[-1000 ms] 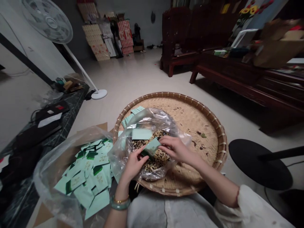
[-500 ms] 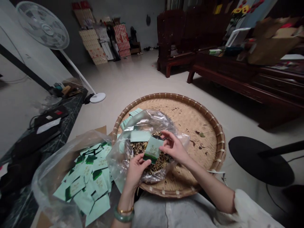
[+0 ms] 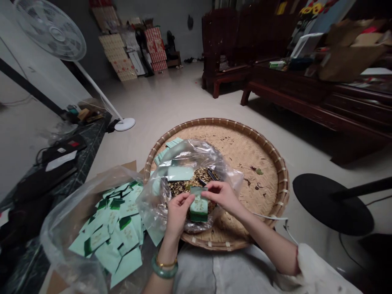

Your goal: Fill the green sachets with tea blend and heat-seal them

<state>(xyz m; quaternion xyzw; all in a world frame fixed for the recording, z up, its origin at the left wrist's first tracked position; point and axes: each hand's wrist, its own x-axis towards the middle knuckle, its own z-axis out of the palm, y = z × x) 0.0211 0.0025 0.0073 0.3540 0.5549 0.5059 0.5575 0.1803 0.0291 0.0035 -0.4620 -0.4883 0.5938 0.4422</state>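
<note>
Between both hands (image 3: 222, 196), the sachet (image 3: 198, 208) now stands upright.

The left hand (image 3: 177, 214) and the right hand (image 3: 222, 196) pinched 1 pale green sachet (image 3: 198, 207) upright between them, its lower end dark green. Below it lay a dried leaf mix (image 3: 183, 187) inside a clear plastic bag (image 3: 153, 200), which rested on a round bamboo tray (image 3: 254, 171). Just beside the tray, a heap of matching sachets (image 3: 118, 232) filled a second plastic bag (image 3: 61, 241). A jade bangle (image 3: 164, 271) and a gold bracelet (image 3: 165, 263) circled the left wrist.
</note>
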